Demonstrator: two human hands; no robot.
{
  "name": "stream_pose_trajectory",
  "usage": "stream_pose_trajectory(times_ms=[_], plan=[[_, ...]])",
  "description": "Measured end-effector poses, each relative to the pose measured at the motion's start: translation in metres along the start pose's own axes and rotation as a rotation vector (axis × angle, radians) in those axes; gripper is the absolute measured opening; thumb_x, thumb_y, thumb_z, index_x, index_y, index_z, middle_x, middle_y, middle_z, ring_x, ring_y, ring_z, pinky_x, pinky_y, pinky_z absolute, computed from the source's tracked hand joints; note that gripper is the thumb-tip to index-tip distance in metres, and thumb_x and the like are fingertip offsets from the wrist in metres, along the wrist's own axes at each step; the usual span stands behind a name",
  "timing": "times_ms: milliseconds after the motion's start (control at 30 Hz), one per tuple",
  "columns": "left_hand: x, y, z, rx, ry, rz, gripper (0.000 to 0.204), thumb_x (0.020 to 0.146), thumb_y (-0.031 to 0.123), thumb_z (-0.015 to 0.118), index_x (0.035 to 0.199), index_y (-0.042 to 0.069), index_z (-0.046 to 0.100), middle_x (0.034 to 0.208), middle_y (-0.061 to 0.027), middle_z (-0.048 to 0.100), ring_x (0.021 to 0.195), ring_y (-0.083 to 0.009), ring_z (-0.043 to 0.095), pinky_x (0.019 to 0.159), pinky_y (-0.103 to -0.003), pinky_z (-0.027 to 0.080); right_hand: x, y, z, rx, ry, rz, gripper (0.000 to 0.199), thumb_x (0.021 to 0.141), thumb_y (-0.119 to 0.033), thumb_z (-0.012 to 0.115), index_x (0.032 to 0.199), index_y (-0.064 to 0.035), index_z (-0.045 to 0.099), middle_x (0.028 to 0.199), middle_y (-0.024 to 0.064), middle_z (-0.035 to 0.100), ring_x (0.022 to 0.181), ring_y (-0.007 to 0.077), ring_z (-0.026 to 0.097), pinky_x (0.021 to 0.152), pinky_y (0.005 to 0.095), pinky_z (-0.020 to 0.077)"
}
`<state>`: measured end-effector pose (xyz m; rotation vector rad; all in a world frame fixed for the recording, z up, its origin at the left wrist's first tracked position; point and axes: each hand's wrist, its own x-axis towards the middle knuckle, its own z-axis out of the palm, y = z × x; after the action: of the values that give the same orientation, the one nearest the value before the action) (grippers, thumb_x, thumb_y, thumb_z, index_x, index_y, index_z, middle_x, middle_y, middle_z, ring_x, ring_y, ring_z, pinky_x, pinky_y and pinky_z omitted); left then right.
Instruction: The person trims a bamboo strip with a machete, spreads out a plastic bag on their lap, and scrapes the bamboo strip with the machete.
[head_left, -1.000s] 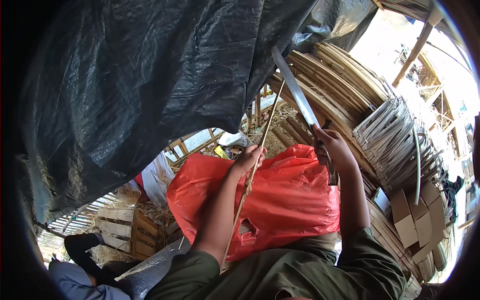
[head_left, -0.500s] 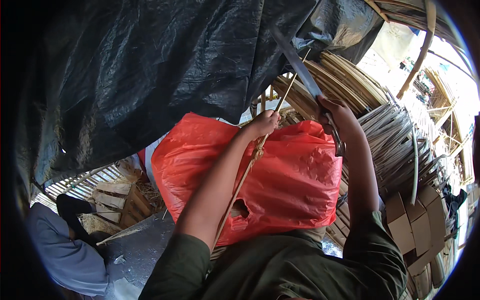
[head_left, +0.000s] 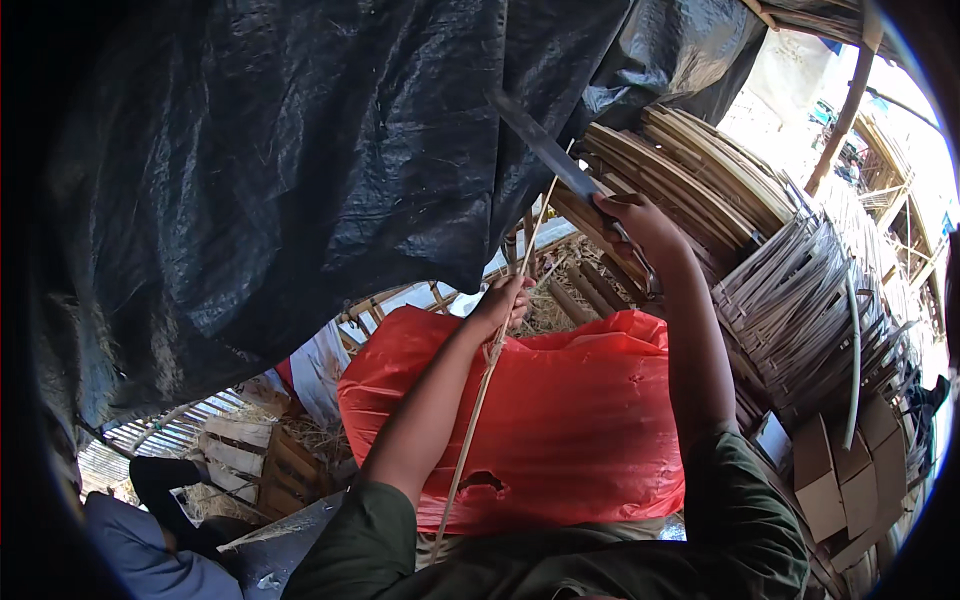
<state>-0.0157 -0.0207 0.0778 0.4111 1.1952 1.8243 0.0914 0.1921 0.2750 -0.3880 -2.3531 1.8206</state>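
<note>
Leftward swings the long knife since half a second ago, its tip now further over against the black sheet, while the left hand sits lower in the picture, as does the red plastic.

Head view, the only one: left hand with fingers curled round a thin strip, pinching it just above a rough, knotty spot; the thumb is hard to make out. That strip slants over the red plastic from the wearer's waist up past the hand, and its lower end is lost against the dark green shirt. Up top, its upper end crosses the blade, and whether the two touch, I can't tell!

Right hand now, closed firmly round the knife's handle, most of which it hides; only a bit shows below the fist. Blade angles up and to the left, dark on dark, so its tip barely stands out.

Below, red plastic covers the lap, with a ragged hole near its lower edge. Over on the right, stacked slats, then a pale bundle of strips, then cardboard partly in shadow. Bottom left, another person in grey is cut off by the dark fisheye rim, and glare washes out the upper right.
</note>
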Motion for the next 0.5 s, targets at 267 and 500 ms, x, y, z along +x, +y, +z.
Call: stream_pose_trajectory(times_ms=[267, 500], plan=[[0.017, -0.002, -0.009, -0.026, 0.037, 0.03, 0.037, 0.106, 0.041, 0.04, 0.112, 0.007, 0.053, 0.069, 0.0044, 0.041, 0.049, -0.0053, 0.036, 0.044, -0.022, 0.03, 0.076, 0.118, 0.028, -0.356, -0.003, 0.031, 0.042, 0.096, -0.039, 0.061, 0.086, 0.0008, 0.068, 0.062, 0.0021, 0.055, 0.053, 0.0102, 0.048, 0.05, 0.0297, 0.0391], [0.04, -0.005, -0.02, -0.233, 0.001, 0.032, 0.032, 0.102, 0.036, 0.047, 0.113, 0.007, 0.054, 0.073, 0.0039, 0.042, 0.048, -0.0064, 0.038, 0.041, -0.022, 0.031, 0.085, 0.151, 0.034, 0.04, -0.372, 0.293, 0.048, 0.082, -0.033, 0.074, 0.106, 0.0069, 0.065, 0.079, 0.0064, 0.064, 0.068, 0.0122, 0.056, 0.061, 0.0279, 0.0421]])
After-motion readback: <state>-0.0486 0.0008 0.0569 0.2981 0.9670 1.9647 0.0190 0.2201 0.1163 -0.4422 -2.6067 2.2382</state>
